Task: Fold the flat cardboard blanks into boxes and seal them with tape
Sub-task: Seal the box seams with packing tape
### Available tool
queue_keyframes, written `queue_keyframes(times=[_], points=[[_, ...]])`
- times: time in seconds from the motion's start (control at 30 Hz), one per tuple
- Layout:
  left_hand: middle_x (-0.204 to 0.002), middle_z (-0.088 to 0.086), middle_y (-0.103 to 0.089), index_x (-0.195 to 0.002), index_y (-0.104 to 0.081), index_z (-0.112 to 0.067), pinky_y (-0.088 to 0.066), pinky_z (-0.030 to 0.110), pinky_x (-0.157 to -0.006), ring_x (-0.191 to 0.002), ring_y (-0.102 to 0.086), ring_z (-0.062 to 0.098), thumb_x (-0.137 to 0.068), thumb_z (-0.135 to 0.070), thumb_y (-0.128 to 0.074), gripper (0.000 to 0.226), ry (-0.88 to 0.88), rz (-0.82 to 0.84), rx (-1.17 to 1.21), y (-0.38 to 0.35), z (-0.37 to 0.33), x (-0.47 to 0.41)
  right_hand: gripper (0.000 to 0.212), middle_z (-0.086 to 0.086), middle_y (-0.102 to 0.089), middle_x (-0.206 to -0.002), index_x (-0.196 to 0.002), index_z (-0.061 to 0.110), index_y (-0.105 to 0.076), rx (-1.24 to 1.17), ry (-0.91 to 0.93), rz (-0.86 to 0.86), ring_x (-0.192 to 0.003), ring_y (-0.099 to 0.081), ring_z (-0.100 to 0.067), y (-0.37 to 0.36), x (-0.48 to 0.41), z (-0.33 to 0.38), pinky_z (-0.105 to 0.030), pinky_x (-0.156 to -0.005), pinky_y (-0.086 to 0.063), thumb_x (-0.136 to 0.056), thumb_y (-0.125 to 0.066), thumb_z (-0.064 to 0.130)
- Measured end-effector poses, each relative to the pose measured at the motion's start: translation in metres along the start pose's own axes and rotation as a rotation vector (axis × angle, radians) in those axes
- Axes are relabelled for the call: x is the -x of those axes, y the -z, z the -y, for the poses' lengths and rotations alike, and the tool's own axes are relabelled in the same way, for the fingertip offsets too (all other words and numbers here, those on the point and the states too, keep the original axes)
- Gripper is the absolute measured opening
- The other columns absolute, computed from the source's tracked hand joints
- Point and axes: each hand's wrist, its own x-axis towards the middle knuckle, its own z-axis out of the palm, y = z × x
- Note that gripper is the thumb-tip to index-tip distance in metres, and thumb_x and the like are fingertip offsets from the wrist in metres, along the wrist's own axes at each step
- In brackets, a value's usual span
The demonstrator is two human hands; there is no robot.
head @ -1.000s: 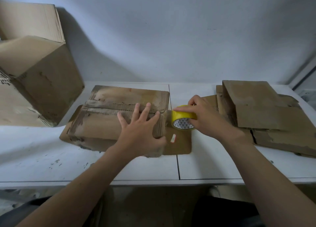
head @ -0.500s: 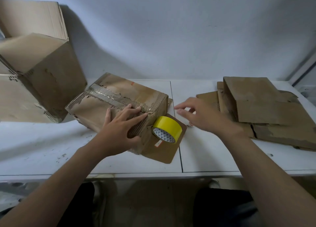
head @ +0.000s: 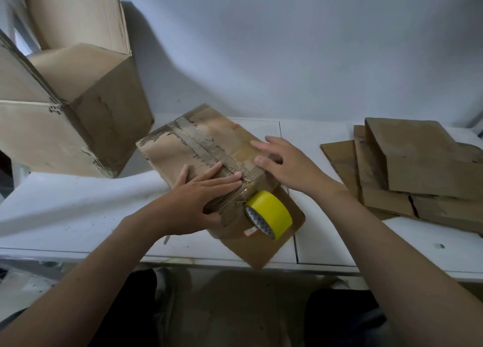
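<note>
Fingers (head: 224, 182) straight, left hand (head: 198, 203) and right hand (head: 295, 166) touch the frayed corrugated box (head: 209, 137).

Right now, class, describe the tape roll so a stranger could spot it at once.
Start at the white table, then the box lying askew at its middle. The tape roll sits at that box's near end. It alone is bright yellow and round.
</note>
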Motion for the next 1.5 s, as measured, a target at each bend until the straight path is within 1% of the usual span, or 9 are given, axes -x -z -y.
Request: queue_keyframes(times=[0.23, 0.37, 0.53, 0.7, 0.8, 1.07, 1.27, 1.4, 1.5], points=[[-0.157, -0.039, -0.004, -0.138, -0.033, -0.069, 0.001, 0.075, -0.116, -0.154, 0.017, 0.016, -0.079, -0.032, -0.066, 0.077, 0.126, 0.025, 0.045, 0.016, 0.024, 0.018, 0.05, 0.016, -0.062, -0.137, -0.127, 0.043, -0.067, 0.062, -0.108, 0.021, -0.127, -0.055, -0.006, -0.008, 0.015, 0.014, -0.032, -0.102, -0.048, -0.08, -0.075, 0.059], [-0.16, -0.031, -0.019, -0.139, -0.044, -0.059, -0.03, 0.054, -0.119, -0.155, 0.0, 0.011, -0.082, -0.012, -0.065, 0.077, 0.044, -0.045, 0.111, 0.015, 0.026, 0.021, 0.049, 0.015, -0.068, -0.126, -0.121, 0.048, -0.068, 0.355, -0.163, -0.043, -0.115, -0.062, -0.016, -0.009, 0.029, 0.024, -0.036, -0.093, -0.052, -0.08, -0.064, 0.073], [-0.155, -0.026, -0.036, -0.135, -0.056, -0.048, -0.039, 0.046, -0.117, -0.152, -0.017, 0.005, -0.091, 0.0, -0.061, 0.066, -0.031, -0.183, 0.169, 0.008, 0.044, 0.02, 0.039, 0.01, -0.066, -0.111, -0.112, 0.04, -0.074, 0.466, -0.136, -0.104, -0.113, -0.055, -0.018, -0.01, 0.033, 0.029, -0.037, -0.081, -0.051, -0.087, -0.062, 0.066], [-0.15, -0.024, -0.042, -0.135, -0.061, -0.036, -0.034, 0.042, -0.12, -0.148, -0.023, 0.006, -0.098, 0.003, -0.054, 0.055, 0.011, -0.3, 0.205, 0.003, 0.045, 0.015, 0.017, 0.006, -0.04, -0.152, -0.111, 0.026, -0.069, 0.374, 0.119, -0.04, -0.141, -0.028, -0.019, -0.016, 0.019, 0.037, -0.039, -0.112, -0.036, -0.095, -0.063, 0.025], [-0.149, -0.021, -0.046, -0.135, -0.062, -0.034, -0.034, 0.045, -0.119, -0.149, -0.028, 0.013, -0.099, 0.005, -0.053, 0.054, 0.02, -0.328, 0.207, 0.0, 0.045, 0.011, 0.062, 0.01, -0.017, -0.167, -0.152, 0.03, -0.041, 0.425, 0.308, 0.097, -0.153, -0.012, -0.014, -0.026, 0.009, 0.04, -0.032, -0.122, -0.016, -0.096, -0.046, 0.006], [-0.15, -0.018, -0.045, -0.132, -0.065, -0.033, -0.031, 0.038, -0.12, -0.15, -0.026, 0.015, -0.1, 0.003, -0.052, 0.05, 0.081, -0.259, 0.185, 0.004, 0.036, 0.002, 0.056, 0.011, -0.007, -0.169, -0.162, 0.029, -0.017, 0.543, 0.132, 0.253, -0.156, 0.0, -0.014, -0.039, -0.028, 0.042, -0.043, -0.126, -0.001, -0.106, -0.021, 0.025], [-0.152, -0.019, -0.043, -0.133, -0.063, -0.036, -0.03, 0.037, -0.121, -0.151, -0.024, 0.013, -0.094, 0.008, -0.057, 0.059, 0.122, -0.24, 0.184, 0.002, 0.034, 0.002, 0.053, 0.021, -0.014, -0.165, -0.156, 0.035, -0.032, 0.507, 0.181, 0.366, -0.156, -0.002, -0.015, -0.031, -0.004, 0.048, -0.049, -0.126, 0.0, -0.105, -0.025, 0.026], [-0.153, -0.014, -0.045, -0.133, -0.064, -0.033, -0.031, 0.04, -0.12, -0.151, -0.025, 0.015, -0.093, 0.003, -0.062, 0.053, 0.134, -0.249, 0.184, 0.001, 0.029, 0.004, 0.044, 0.031, -0.022, -0.159, -0.148, 0.04, -0.046, 0.473, 0.193, 0.3, -0.155, -0.004, -0.01, -0.031, 0.019, 0.04, -0.049, -0.125, -0.003, -0.106, -0.032, 0.047], [-0.141, 0.001, -0.06, -0.128, -0.069, -0.03, -0.044, 0.045, -0.106, -0.132, -0.05, 0.029, -0.091, -0.016, -0.071, 0.04, 0.196, -0.385, 0.032, -0.005, 0.011, 0.015, 0.045, 0.033, -0.032, -0.154, -0.139, 0.042, -0.057, 0.434, 0.183, 0.196, -0.153, -0.013, -0.009, -0.038, 0.02, 0.039, -0.046, -0.123, -0.009, -0.101, -0.041, 0.06]])
